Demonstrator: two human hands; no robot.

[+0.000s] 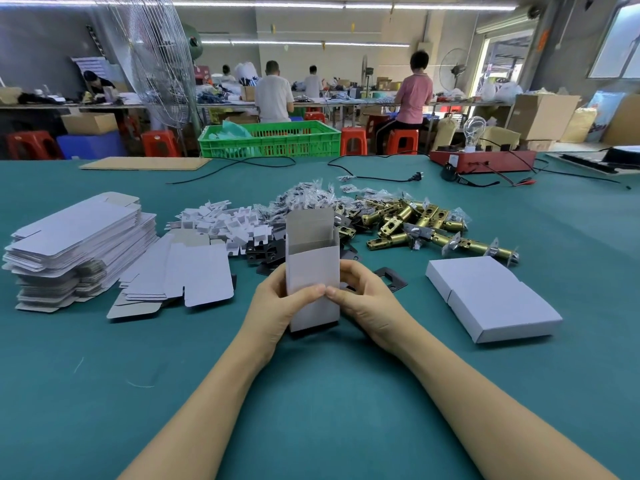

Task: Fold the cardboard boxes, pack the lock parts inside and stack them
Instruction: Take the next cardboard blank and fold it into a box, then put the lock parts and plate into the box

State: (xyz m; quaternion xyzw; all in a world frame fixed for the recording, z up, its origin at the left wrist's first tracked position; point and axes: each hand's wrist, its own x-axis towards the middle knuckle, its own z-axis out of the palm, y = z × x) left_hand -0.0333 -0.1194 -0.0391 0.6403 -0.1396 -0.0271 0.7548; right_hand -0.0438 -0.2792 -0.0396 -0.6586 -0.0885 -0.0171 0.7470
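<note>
Both hands gripping one white box [313,271], held upright between them just above the green table [311,410], long axis vertical, open mouth pointing up with the top flap standing at the far side. Left hand [277,306] wrapping the left wall, right hand [363,299] wrapping the right wall, thumbs meeting on the near face, fingers curled behind.

Lying just beyond the hands: black metal plates [266,252], white plastic pieces [228,225], small bags of screws [308,195]. Spreading beyond and to the right of the right hand: brass latch bolts [415,225]. Resting flat to the right of the right hand: two closed white boxes [491,297], side by side. Sitting to the left of the left hand: loose flat box blanks [180,275], and farther left a tall stack of blanks [76,244]. Crossing the table far beyond the hands: black cables [381,176].
</note>
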